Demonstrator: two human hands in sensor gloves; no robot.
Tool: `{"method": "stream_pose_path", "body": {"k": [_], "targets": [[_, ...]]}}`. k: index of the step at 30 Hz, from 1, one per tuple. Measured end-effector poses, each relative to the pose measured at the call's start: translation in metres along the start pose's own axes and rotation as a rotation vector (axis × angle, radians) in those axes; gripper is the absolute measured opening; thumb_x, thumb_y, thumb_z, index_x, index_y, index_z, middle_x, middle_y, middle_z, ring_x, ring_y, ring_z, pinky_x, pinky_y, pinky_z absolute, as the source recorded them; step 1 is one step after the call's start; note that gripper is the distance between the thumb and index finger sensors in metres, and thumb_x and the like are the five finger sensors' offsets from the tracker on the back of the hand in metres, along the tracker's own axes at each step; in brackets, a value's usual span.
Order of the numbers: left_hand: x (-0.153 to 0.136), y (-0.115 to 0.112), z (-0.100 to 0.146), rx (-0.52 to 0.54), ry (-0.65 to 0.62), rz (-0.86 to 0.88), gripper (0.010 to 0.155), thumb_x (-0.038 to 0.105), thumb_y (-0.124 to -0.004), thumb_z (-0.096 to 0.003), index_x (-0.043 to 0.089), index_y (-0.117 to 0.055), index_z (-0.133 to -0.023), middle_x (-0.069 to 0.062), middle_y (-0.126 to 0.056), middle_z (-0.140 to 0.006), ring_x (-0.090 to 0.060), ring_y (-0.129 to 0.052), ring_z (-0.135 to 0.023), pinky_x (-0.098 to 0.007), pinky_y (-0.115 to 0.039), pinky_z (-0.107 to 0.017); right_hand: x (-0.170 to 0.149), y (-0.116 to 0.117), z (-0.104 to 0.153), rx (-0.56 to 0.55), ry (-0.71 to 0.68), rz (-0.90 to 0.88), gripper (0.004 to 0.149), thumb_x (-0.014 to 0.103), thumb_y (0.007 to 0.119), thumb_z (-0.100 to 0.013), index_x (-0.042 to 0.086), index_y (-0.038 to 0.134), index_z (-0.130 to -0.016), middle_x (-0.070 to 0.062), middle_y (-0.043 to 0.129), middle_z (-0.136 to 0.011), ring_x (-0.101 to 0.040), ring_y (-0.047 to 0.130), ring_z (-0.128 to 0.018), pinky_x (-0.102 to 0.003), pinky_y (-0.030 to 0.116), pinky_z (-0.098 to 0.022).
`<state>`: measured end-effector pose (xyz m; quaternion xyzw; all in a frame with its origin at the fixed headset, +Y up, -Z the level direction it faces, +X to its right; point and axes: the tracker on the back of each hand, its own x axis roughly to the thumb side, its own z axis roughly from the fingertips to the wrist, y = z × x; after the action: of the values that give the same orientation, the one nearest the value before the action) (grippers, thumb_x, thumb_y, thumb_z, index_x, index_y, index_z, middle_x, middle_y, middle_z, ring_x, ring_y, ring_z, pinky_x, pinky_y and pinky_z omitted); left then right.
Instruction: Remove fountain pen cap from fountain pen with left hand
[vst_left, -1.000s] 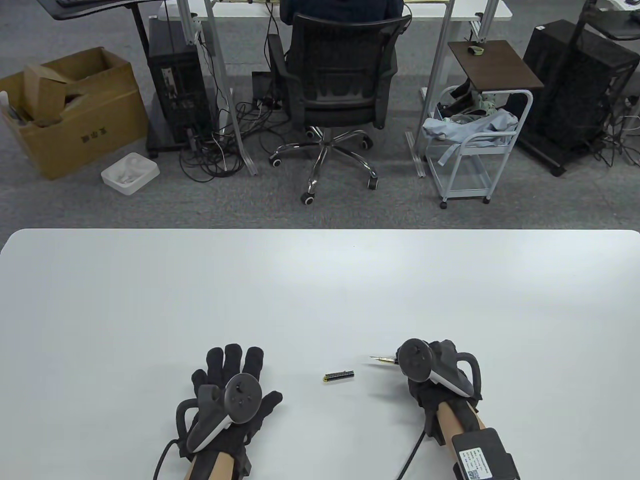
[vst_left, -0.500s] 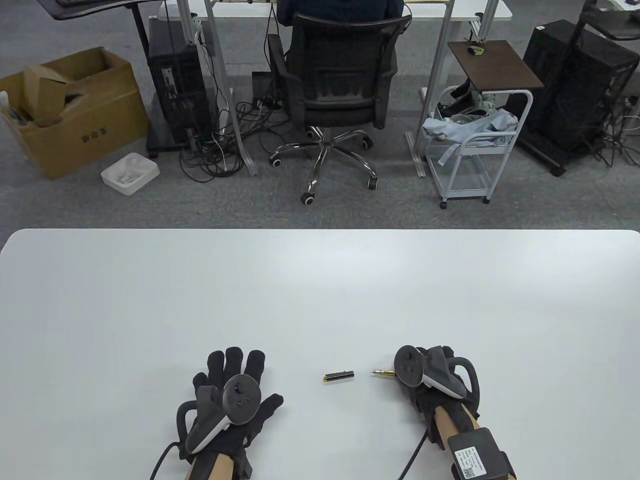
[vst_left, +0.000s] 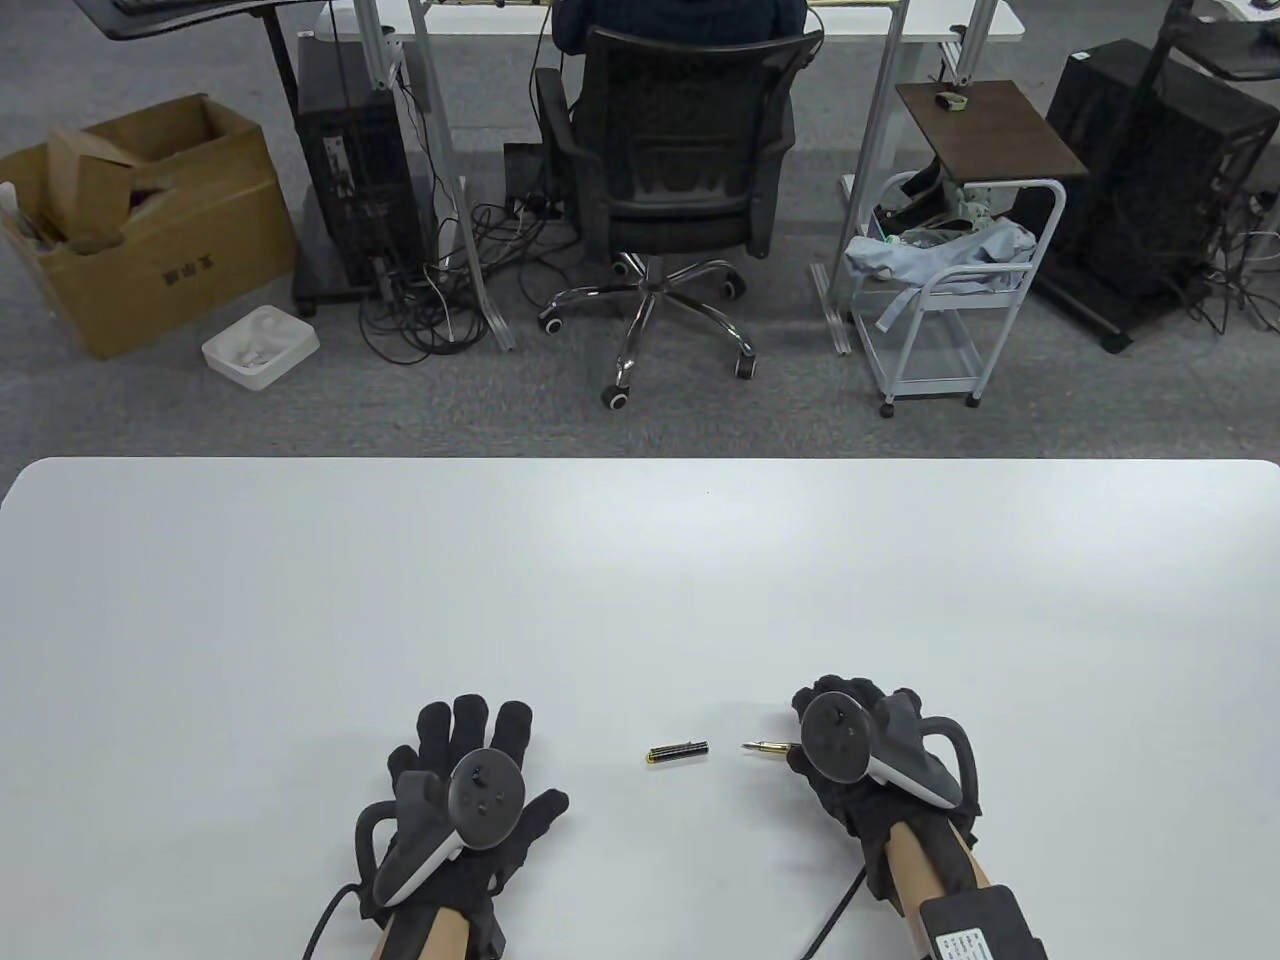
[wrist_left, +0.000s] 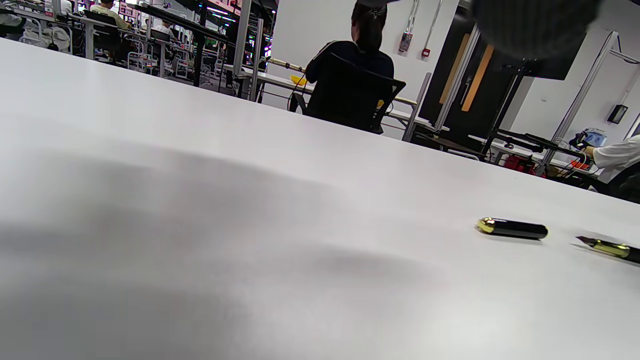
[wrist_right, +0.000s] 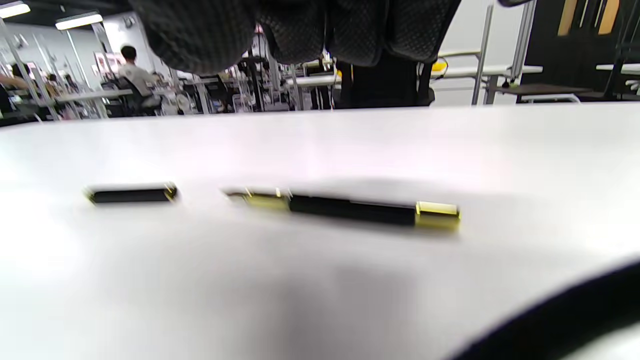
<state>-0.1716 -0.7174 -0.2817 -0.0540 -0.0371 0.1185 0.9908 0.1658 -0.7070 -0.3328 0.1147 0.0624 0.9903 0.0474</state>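
Note:
The black fountain pen cap (vst_left: 678, 751) with gold trim lies alone on the white table (vst_left: 640, 580), between my hands. The uncapped fountain pen (vst_left: 768, 747) lies on the table just right of it, its gold nib pointing left at the cap. My right hand (vst_left: 845, 695) hovers over the pen's barrel and hides it in the table view. In the right wrist view the pen (wrist_right: 350, 208) lies free below my fingers (wrist_right: 300, 25), with the cap (wrist_right: 131, 194) to its left. My left hand (vst_left: 470, 735) rests flat with its fingers spread, left of the cap. The left wrist view shows the cap (wrist_left: 512, 229) and the nib (wrist_left: 607, 247).
Beyond the table's far edge stand an office chair (vst_left: 680, 150) with a seated person, a white cart (vst_left: 950, 290), a cardboard box (vst_left: 140, 220) and desk frames.
My right hand has lowered the pen from above the table onto it, and its fingers have come off it. The cap and my left hand have not moved.

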Motion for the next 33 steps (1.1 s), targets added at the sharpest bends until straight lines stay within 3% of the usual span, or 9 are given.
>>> {"method": "stream_pose_path", "body": {"k": [5, 8, 14, 19, 21, 23, 33], "targets": [[0.005, -0.001, -0.002, -0.001, -0.011, -0.017, 0.084, 0.061, -0.069, -0.0432, 0.028, -0.035, -0.113, -0.018, -0.030, -0.121, -0.051, -0.023, -0.111, -0.077, -0.028, -0.069, 0.000, -0.036, 0.041, -0.100, 0.004, -0.057, 0.070, 0.045, 0.066, -0.049, 0.016, 0.039, -0.107, -0.018, 0.035, -0.116, -0.048, 0.039, -0.105, -0.073, 0.032, -0.069], [0.006, -0.001, -0.002, -0.001, -0.012, -0.024, 0.084, 0.061, -0.069, -0.0431, 0.028, -0.035, -0.113, -0.018, -0.029, -0.121, -0.051, -0.022, -0.111, -0.077, -0.028, -0.069, -0.009, -0.038, 0.056, -0.096, 0.033, -0.065, 0.071, 0.046, 0.065, -0.049, 0.017, 0.038, -0.107, -0.018, 0.033, -0.116, -0.048, 0.037, -0.106, -0.074, 0.031, -0.069], [0.004, -0.001, -0.001, 0.000, -0.006, -0.027, 0.085, 0.061, -0.069, -0.0431, 0.028, -0.034, -0.113, -0.018, -0.028, -0.121, -0.051, -0.022, -0.111, -0.077, -0.028, -0.069, -0.040, -0.006, 0.074, -0.062, 0.105, -0.134, 0.076, 0.049, 0.065, -0.048, 0.018, 0.030, -0.108, -0.018, 0.022, -0.117, -0.049, 0.027, -0.106, -0.075, 0.028, -0.068], [0.003, -0.003, 0.000, -0.009, 0.005, -0.038, 0.085, 0.061, -0.069, -0.0431, 0.027, -0.034, -0.113, -0.018, -0.028, -0.120, -0.051, -0.022, -0.111, -0.077, -0.028, -0.069, -0.071, 0.040, 0.070, 0.093, 0.198, -0.221, 0.085, 0.055, 0.065, -0.047, 0.020, 0.015, -0.106, -0.020, 0.007, -0.113, -0.052, 0.015, -0.104, -0.076, 0.023, -0.066], [0.002, -0.004, -0.001, -0.018, 0.011, -0.045, 0.085, 0.061, -0.069, -0.0431, 0.027, -0.034, -0.113, -0.018, -0.028, -0.120, -0.052, -0.022, -0.110, -0.077, -0.028, -0.069, -0.075, 0.040, 0.070, 0.184, 0.228, -0.226, 0.089, 0.059, 0.063, -0.047, 0.023, 0.006, -0.104, -0.020, -0.001, -0.112, -0.052, 0.008, -0.103, -0.076, 0.018, -0.066], [0.002, -0.004, 0.000, -0.017, 0.015, -0.039, 0.085, 0.061, -0.069, -0.0431, 0.027, -0.034, -0.113, -0.018, -0.028, -0.120, -0.052, -0.022, -0.111, -0.077, -0.028, -0.069, -0.077, 0.039, 0.071, 0.134, 0.216, -0.233, 0.090, 0.060, 0.065, -0.045, 0.023, 0.008, -0.104, -0.020, 0.001, -0.112, -0.052, 0.008, -0.103, -0.076, 0.018, -0.066], [0.000, -0.007, 0.000, -0.047, 0.034, -0.041, 0.087, 0.062, -0.068, -0.0429, 0.028, -0.030, -0.113, -0.019, -0.024, -0.120, -0.052, -0.017, -0.110, -0.078, -0.026, -0.069, -0.075, 0.040, 0.075, 0.184, 0.215, -0.173, 0.094, 0.062, 0.065, -0.044, 0.023, 0.003, -0.103, -0.020, -0.006, -0.110, -0.053, 0.001, -0.100, -0.076, 0.014, -0.065]]}}
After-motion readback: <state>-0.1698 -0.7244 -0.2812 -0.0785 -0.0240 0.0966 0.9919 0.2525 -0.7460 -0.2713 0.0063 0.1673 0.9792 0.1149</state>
